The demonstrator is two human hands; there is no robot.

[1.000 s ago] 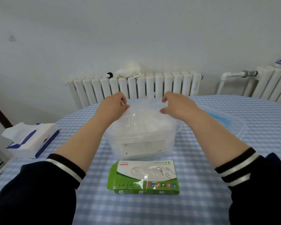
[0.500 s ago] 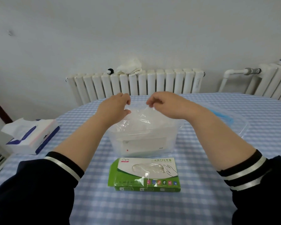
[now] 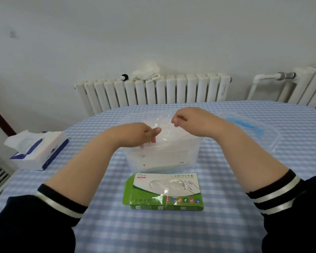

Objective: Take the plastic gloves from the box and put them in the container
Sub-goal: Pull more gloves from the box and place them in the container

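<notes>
Both our hands are over the clear container (image 3: 164,157) mid-frame — the left hand (image 3: 135,134) dips into its opening, fingers curled on the crinkly plastic gloves (image 3: 162,128), and the right hand (image 3: 188,119) pinches the same film a bit higher up. The green glove box (image 3: 164,192) lies flat on the checkered bench (image 3: 226,225), just below the container — lid (image 3: 263,132) off to the right, tissue pack (image 3: 36,150) at left.
</notes>
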